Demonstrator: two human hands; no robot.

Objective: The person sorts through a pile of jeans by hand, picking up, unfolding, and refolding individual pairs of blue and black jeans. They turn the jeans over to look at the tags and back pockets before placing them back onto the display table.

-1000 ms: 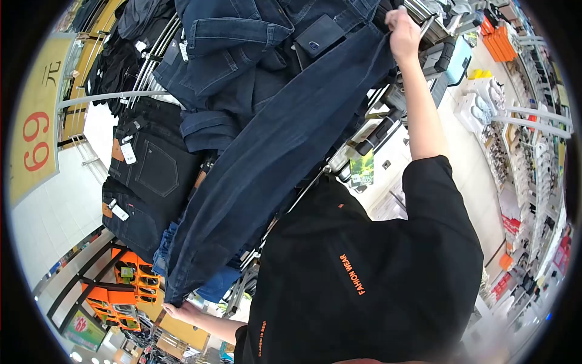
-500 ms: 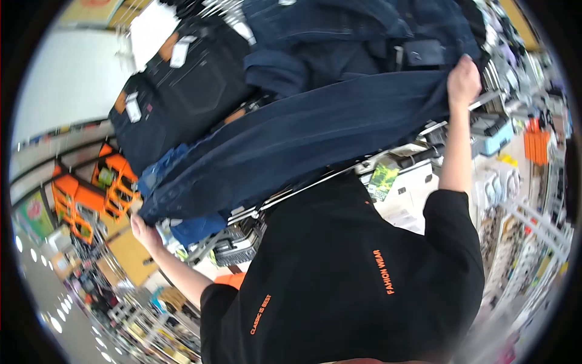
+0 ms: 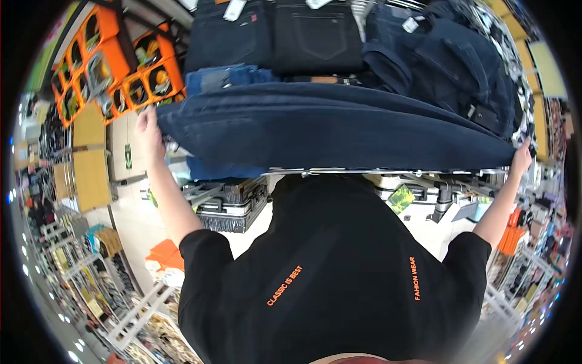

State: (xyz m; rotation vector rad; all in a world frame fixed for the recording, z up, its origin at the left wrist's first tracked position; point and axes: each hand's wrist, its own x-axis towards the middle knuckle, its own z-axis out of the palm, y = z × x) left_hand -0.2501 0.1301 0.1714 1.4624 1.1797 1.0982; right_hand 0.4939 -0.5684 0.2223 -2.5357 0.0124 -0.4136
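A pair of dark blue jeans [image 3: 339, 130] stretches lengthwise between my two hands, across the front of the display. My left hand [image 3: 150, 128] is closed on one end of it, at the left. At the right, my right hand [image 3: 522, 156] grips the other end. Behind the held jeans lie folded black jeans [image 3: 316, 37], folded dark jeans [image 3: 227, 39] with a white tag, and a loose heap of dark blue jeans [image 3: 458, 57]. Lighter blue jeans [image 3: 227, 77] show just behind the held pair, near its left part.
Orange crates [image 3: 100, 67] stand at the upper left beyond my left hand. Below the display rail [image 3: 357, 172] are a dark ribbed suitcase [image 3: 233, 212] and a white case [image 3: 418, 193]. Cardboard-coloured boxes [image 3: 91, 176] stand at the left.
The view has turned and levelled, so the held jeans now run nearly horizontal. They look stretched straighter, with my hands farther apart. Both hands keep their grip.
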